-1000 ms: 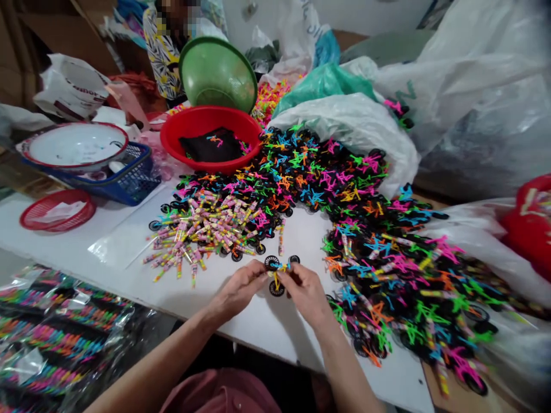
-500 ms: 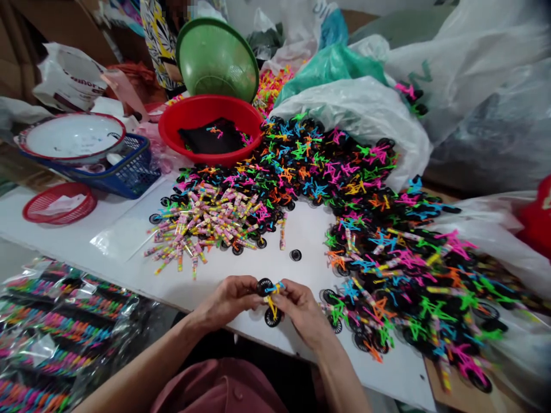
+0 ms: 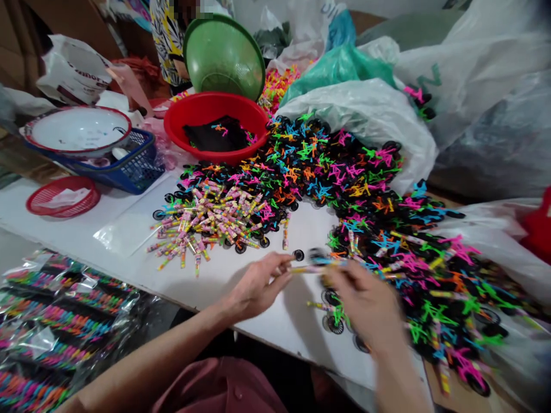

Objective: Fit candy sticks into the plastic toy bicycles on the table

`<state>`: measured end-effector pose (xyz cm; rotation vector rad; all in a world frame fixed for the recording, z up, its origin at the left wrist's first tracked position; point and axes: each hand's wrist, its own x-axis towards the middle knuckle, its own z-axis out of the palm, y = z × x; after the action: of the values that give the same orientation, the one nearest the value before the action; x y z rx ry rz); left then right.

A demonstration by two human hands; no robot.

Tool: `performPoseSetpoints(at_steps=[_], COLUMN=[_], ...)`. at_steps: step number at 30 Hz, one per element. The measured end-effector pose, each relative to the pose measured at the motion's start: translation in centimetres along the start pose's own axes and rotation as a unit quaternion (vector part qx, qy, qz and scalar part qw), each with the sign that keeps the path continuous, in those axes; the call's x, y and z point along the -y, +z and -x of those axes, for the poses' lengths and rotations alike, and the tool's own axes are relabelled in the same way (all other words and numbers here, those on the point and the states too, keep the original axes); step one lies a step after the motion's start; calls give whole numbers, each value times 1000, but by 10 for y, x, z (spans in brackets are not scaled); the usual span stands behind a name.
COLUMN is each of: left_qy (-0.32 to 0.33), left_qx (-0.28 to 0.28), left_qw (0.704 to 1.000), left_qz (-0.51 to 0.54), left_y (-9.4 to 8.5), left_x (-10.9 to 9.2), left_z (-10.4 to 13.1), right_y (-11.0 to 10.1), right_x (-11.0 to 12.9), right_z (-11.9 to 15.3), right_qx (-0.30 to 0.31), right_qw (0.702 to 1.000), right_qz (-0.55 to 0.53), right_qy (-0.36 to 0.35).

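Observation:
My left hand (image 3: 260, 284) is closed, its fingertips pinching the left end of a thin candy tube (image 3: 306, 269) over the white table. My right hand (image 3: 365, 292), smeared by motion, is closed on a small toy bicycle (image 3: 321, 258) with a blurred black wheel and a blue part, at the tube's right end. A loose black wheel (image 3: 298, 254) lies on the table just beyond the fingertips. Ahead to the left is a pile of candy tubes (image 3: 215, 221). Many colourful toy bicycles (image 3: 301, 166) are heaped behind and to the right.
A red basin (image 3: 176, 132) with a black cloth stands behind the piles, before a green basin (image 3: 224, 54). At left are a blue basket (image 3: 144, 166), an enamel basin (image 3: 77, 132) and a red basket (image 3: 88, 201). Packed bags (image 3: 55, 327) lie lower left. A person (image 3: 166, 46) is behind.
Both hands have risen away from the table's front edge, the right one swinging to the right. The tube now stretches between them. The view has shifted slightly.

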<state>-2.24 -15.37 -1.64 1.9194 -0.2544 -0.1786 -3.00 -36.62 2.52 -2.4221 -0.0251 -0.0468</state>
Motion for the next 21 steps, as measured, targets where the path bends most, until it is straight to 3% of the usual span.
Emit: performPoseSetpoints(at_steps=[2,4,5,6,8,9,11,13,15,17,19,21], left_qy=[54,39,23,10,2,6,16,42,66,65,18,-45], left_qx=[9,30,48,65,93,102,120,137,128,80,-16,-121], left_qw=[989,953,933,916,899,895,884,875,878,905,949,972], left_qz=[-138,-298,-356,-396,-429,-434,-452,-462,-457,-413,-314,-194], left_y=[1,10,15,21,29,31,30,28,22,11,-11,-40], left_x=[-5,-3,0,3,9,12,16,19,23,29,34,38], left_z=[-30,-59,-70,-78,-83,-79,-61,-37,-12,9,24,31], right_y=[-59,-85,-80,-64,-10,22,76,107,115,106,93,85], right_x=[-13,-15,-12,-6,8,15,24,23,14,1,-5,1], right_z=[-17,-43,-59,-76,-111,-127,-149,-160,-162,-155,-140,-120], right_qx=[-121,-214,-218,-193,-30,56,96,90,80,74,80,86], right_qw=[967,902,893,906,952,958,962,967,969,968,965,972], right_qz=[223,373,390,370,284,263,240,232,231,238,247,216], right_qy=[-4,-28,-49,-74,-112,-96,-83,-56,-21,9,32,17])
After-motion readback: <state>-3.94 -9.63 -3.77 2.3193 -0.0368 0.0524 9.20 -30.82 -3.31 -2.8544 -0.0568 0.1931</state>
